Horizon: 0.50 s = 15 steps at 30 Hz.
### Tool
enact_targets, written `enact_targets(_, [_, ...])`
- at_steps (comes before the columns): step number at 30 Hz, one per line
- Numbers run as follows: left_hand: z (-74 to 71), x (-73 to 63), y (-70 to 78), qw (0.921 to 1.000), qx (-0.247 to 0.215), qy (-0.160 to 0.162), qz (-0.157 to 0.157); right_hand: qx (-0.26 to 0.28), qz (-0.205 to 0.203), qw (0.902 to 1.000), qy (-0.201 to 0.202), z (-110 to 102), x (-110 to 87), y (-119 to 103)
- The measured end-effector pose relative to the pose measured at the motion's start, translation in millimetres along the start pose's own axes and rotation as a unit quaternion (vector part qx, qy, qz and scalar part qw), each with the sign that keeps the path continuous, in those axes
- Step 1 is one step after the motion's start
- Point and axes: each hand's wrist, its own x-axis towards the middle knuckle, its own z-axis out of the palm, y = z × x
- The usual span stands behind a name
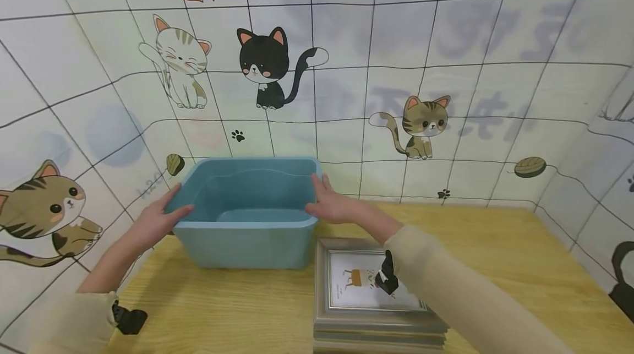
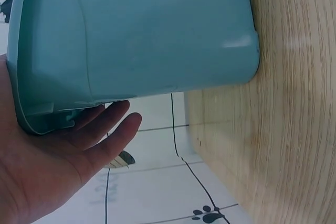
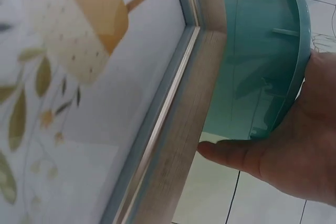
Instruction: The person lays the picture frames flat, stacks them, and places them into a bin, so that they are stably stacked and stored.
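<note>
A light blue plastic bin [image 1: 247, 246] stands upright on the wooden tabletop, with nothing visible inside it. My left hand [image 1: 156, 222] grips its left end, thumb over the rim and fingers outside. In the left wrist view, the fingers of that hand [image 2: 52, 171] reach beneath the rim of the bin [image 2: 157, 30]. At the opposite end my right hand [image 1: 337, 205] holds the rim, thumb toward the inside. Just in front of the right hand lies a stack of silver picture frames [image 1: 342, 263]; the right forearm passes over it. The right wrist view shows a frame's border [image 3: 178, 145] close up.
Walls with a tile-and-cat print [image 1: 342, 90] rise behind the wooden table [image 1: 238, 310] and along both sides. The left wall is close to the left hand. A dark object [image 1: 623, 288] shows at the right edge, its kind unclear.
</note>
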Motion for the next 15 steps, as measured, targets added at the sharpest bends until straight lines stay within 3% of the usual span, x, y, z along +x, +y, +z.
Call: enact_targets(15, [20.5,6.2,26.6,0.9998,-0.018,-0.002,-0.007,0.001,-0.020,0.9998,-0.006,-23,-9.4,25])
